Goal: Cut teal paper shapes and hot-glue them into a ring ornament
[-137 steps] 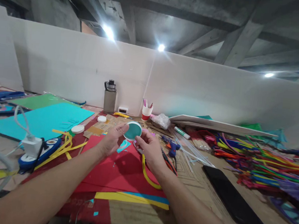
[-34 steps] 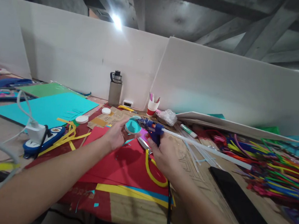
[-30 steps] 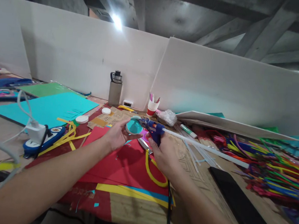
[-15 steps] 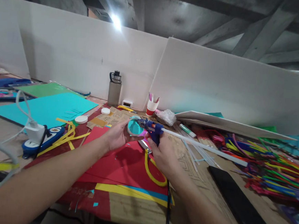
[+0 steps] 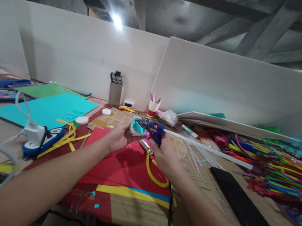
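My left hand (image 5: 119, 135) is closed around a small white cup (image 5: 136, 130) with turquoise lining inside, tilted so its opening faces me. A blue hot glue gun (image 5: 155, 128) sits in my right hand (image 5: 165, 150), with a long white glue stick (image 5: 205, 147) jutting from its back. Its nozzle end meets the cup's rim; whether the tip touches the inside cannot be made out. Below the hands lie red paper (image 5: 107, 168) and scissors with yellow handles (image 5: 149, 168), partly covered by my right hand.
A power strip (image 5: 44, 141) and yellow paper strips (image 5: 72, 133) lie left, near turquoise card (image 5: 44, 108). Behind stand a bottle (image 5: 115, 91) and a cup of pens (image 5: 153, 108). To the right are a black phone (image 5: 243, 204) and colourful pipe cleaners (image 5: 274, 168).
My left hand has turned the cup, so more of its white outer wall shows. The glue gun has barely shifted at the cup's rim.
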Demonstrator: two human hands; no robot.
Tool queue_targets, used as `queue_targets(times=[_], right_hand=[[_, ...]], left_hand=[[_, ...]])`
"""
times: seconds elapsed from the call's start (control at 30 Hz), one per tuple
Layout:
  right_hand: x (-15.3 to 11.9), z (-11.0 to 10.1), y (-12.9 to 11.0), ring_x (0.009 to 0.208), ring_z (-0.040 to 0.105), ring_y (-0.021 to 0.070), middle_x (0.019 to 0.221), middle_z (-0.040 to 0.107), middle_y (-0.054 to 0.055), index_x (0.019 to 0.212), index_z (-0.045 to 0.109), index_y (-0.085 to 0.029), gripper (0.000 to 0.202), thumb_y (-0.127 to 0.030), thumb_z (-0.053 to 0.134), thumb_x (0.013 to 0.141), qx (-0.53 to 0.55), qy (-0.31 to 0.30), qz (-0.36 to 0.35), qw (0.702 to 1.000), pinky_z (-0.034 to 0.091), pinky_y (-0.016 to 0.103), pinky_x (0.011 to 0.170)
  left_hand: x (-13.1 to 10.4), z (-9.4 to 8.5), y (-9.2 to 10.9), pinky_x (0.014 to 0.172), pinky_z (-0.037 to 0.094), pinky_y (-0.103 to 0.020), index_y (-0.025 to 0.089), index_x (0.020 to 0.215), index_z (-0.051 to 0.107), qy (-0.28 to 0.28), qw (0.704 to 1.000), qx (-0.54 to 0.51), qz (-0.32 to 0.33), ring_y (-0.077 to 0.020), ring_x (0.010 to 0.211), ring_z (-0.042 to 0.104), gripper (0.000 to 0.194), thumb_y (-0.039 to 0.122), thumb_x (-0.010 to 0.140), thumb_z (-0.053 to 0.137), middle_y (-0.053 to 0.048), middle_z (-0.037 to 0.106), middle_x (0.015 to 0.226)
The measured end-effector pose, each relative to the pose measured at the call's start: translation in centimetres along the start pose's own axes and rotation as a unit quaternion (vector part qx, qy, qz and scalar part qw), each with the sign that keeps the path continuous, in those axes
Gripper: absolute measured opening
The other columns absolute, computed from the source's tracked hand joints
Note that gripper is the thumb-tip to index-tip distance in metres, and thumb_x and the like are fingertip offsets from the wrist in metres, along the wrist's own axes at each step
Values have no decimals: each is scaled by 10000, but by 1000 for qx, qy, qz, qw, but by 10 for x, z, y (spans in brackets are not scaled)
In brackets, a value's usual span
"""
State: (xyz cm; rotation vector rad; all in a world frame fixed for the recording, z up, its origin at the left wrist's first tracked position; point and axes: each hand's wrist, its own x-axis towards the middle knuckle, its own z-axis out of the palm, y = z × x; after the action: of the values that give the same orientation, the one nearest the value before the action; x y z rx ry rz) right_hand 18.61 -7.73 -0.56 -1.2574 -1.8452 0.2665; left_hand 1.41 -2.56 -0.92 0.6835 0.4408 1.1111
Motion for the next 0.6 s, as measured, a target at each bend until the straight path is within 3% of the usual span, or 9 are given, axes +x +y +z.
queue_targets(times=[0.23,0.6], right_hand=[[1,-2,2,943,583,245,1063,623,105,1166,516,-180,322,-273,451,865,-11,20,-2,1000,449,388,837],[-1,-2,-4,924,597,255,1035,633,123,1144,518,-171,321,-304,460,858,-22,5,-8,1000,466,382,803]], left_hand=[[1,-3,-1,873,507,-479,105,941,652,45,999,-8,27,-233,890,649,226,262,868,506,-110,697,921],[-4,0,-4,893,492,-482,108,988,638,-3,1000,11,17,-238,884,659,255,297,861,523,-121,694,978]])
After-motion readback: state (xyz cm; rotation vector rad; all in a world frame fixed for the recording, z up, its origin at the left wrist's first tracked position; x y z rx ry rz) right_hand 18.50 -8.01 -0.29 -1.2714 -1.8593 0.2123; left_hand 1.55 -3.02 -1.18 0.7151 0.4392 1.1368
